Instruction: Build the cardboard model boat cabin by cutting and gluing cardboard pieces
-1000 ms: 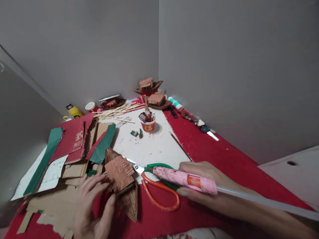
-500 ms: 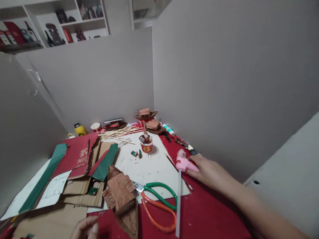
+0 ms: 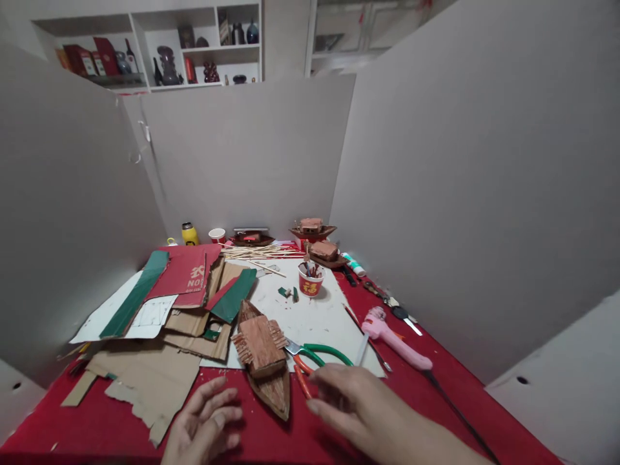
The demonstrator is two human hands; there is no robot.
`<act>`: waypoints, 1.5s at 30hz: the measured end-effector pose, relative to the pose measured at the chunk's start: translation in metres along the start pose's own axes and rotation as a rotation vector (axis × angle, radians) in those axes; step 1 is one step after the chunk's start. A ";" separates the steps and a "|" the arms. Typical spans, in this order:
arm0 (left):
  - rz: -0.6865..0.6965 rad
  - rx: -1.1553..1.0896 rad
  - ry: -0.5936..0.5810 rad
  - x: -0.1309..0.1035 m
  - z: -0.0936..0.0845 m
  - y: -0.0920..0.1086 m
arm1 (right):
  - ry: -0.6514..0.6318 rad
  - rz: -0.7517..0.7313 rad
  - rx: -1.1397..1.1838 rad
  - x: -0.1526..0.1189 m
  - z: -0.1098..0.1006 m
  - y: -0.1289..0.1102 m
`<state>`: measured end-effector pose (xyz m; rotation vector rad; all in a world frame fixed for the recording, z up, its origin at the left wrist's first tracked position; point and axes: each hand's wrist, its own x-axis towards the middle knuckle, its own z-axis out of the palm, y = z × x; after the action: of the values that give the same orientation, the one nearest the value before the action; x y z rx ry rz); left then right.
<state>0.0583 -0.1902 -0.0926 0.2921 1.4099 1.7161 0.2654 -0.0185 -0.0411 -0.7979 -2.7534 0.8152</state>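
Note:
A brown cardboard model boat (image 3: 264,358) lies on the red table cover near the front edge. My left hand (image 3: 206,423) hovers open just left of the boat's near tip, holding nothing. My right hand (image 3: 358,407) is spread over the handles of the green and orange scissors (image 3: 317,358), right of the boat; I cannot tell if it touches them. A pink glue gun (image 3: 392,336) lies on the cover to the right, with a clear glue stick (image 3: 361,349) beside it.
Torn cardboard, red and green card sheets (image 3: 179,290) cover the left side. A red cup (image 3: 310,281), bamboo skewers (image 3: 252,252), two finished boats (image 3: 317,239), a yellow bottle (image 3: 188,234) and small tools stand at the back. Grey partition walls (image 3: 436,194) enclose the table.
My right hand has let go of the pink glue gun, which now lies on the cover, and has come back over the scissors. My left hand moved off the boat. The view rose.

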 end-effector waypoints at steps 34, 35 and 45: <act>-0.273 -0.500 -0.448 0.029 0.042 0.008 | 0.412 -0.754 -0.148 0.025 0.027 -0.008; -0.271 -0.522 -0.484 0.030 0.045 0.009 | 0.414 -0.781 -0.160 0.025 0.028 -0.010; -0.173 -0.545 -0.311 0.038 0.035 0.033 | 0.424 -0.632 -0.091 0.016 -0.019 -0.005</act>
<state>0.0434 -0.1378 -0.0641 0.1211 0.6886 1.7467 0.2554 -0.0047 -0.0224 -0.0615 -2.4288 0.3435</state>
